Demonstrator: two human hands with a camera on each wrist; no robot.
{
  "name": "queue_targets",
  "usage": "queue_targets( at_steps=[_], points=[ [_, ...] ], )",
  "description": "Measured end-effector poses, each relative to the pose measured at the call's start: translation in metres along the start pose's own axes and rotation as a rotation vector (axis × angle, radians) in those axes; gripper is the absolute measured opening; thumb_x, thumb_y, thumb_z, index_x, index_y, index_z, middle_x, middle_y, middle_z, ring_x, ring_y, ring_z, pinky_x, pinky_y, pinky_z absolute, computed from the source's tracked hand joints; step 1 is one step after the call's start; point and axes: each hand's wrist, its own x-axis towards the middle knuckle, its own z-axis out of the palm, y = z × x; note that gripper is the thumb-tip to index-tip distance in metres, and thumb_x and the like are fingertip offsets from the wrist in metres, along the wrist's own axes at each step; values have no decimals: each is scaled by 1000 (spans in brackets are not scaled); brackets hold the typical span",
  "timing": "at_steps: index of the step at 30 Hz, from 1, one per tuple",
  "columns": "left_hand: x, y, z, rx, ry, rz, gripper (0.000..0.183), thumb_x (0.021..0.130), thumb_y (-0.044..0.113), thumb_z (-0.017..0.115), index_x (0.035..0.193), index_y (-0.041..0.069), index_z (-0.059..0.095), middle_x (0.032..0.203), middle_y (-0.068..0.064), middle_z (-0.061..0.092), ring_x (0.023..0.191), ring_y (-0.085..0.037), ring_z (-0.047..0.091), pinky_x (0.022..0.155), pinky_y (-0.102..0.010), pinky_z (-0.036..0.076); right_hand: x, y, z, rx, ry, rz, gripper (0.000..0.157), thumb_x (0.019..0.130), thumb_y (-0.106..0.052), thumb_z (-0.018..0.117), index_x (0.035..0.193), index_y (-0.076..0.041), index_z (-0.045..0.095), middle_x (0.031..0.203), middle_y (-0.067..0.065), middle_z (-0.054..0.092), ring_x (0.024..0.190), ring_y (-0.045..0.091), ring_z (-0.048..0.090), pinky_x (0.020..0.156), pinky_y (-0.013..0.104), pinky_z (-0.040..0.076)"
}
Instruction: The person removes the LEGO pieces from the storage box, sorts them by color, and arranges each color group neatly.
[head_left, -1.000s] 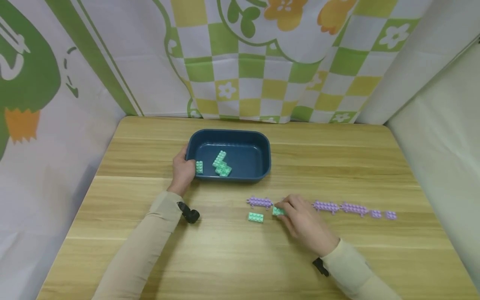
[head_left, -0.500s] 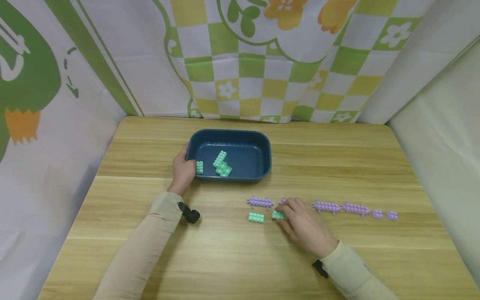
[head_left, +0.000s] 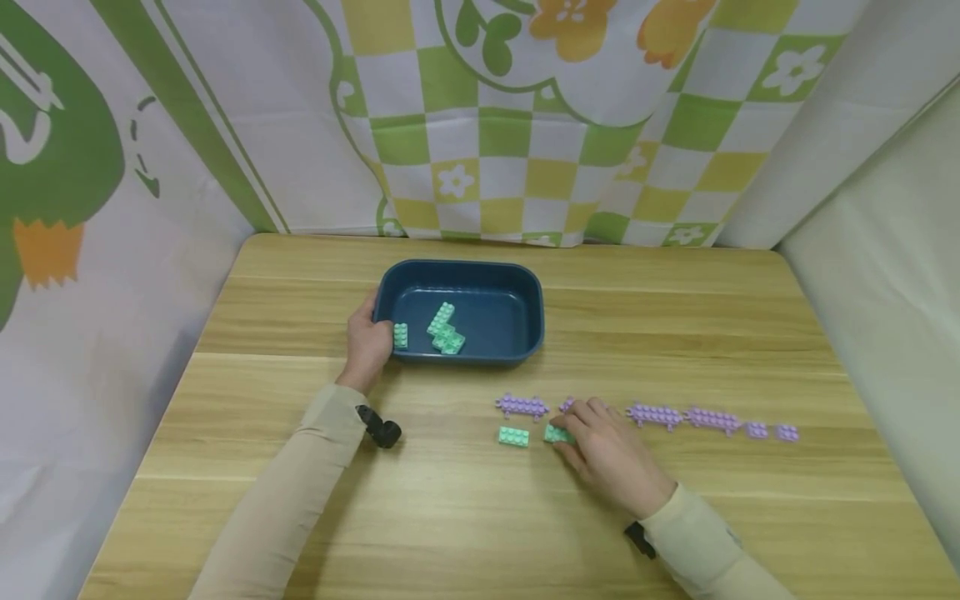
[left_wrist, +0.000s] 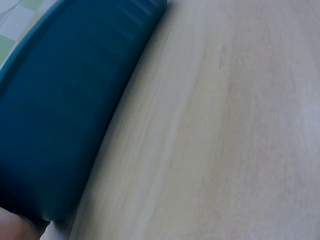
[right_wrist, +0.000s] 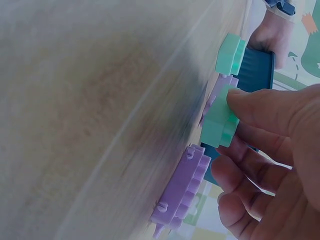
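Note:
My left hand (head_left: 367, 343) grips the left end of a dark blue tray (head_left: 531, 329), thumb over the rim. Inside lie several mint-green building bricks (head_left: 444, 317), one (head_left: 401, 336) right by the thumb. My right hand (head_left: 611, 454) pinches another mint-green brick (right_wrist: 218, 120) between thumb and fingers, low at the table in front of the purple row. To its left a mint-green brick (head_left: 513, 437) lies studs up below a purple studded piece (head_left: 522, 406). A second purple piece (head_left: 567, 404) is mostly hidden behind my right fingers.
Further right, the purple row continues with two long pieces (head_left: 654, 414) and two small square bricks (head_left: 757, 430). Everything stands on a wooden table (head_left: 420, 517). A patterned curtain (head_left: 502, 167) hangs behind its far edge.
My right hand has drawn back slightly toward me with the brick, so more of the purple piece behind it shows. The left hand still grips the tray.

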Motion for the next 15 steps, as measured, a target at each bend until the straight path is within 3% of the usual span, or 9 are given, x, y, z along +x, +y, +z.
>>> queue_targets(
  at_steps=[15],
  points=[
    [-1, -1, 0, -7, -1, 18, 70, 80, -12, 40, 147, 9, 42, 150, -7, 41, 138, -17, 32, 115, -32, 25, 0, 1, 3, -4, -13, 7, 30, 81, -20, 78, 106, -7, 70, 97, 0, 62, 84, 14, 53, 70, 29, 48]
  ],
)
